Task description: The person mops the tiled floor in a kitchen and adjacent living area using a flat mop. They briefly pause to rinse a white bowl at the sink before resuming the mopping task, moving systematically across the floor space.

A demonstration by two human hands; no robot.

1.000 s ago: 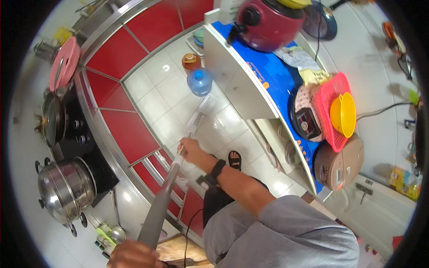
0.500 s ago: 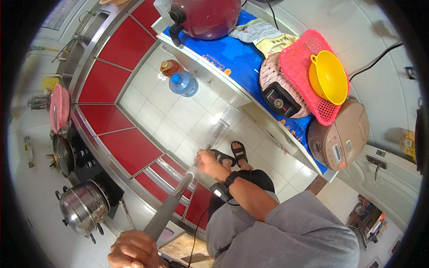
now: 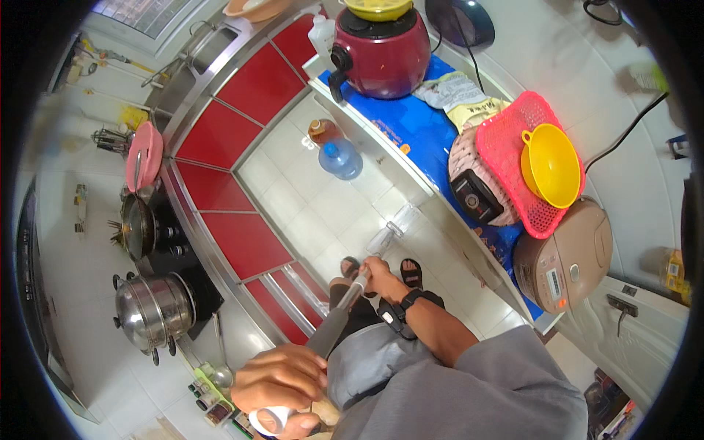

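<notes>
A long-handled mop (image 3: pixel 331 328) slants across the middle, its grey upper grip near me and its pale, blurred head (image 3: pixel 405 218) down on the tiles beside the cabinet. My left hand (image 3: pixel 282 378) is closed round the top end, where a white cap pokes out below the fingers. Further down the pole, my right hand (image 3: pixel 378 277) wraps round the shaft, just above my sandalled feet. A strapped device sits on my right wrist.
A blue-capped water jug (image 3: pixel 341 160) and a bottle of brown liquid (image 3: pixel 323 132) stand on the tiled floor (image 3: pixel 293 194). Red-fronted cupboards (image 3: pixel 233 244) line the left. On the right, a cabinet carries a red air fryer (image 3: pixel 383 55), a pink basket (image 3: pixel 506 158) and a rice cooker (image 3: pixel 565 260).
The view has shifted, so the room appears further right and lower. Both hands still hold the mop; its pole now stands closer to my body, and the head remains near the cabinet.
</notes>
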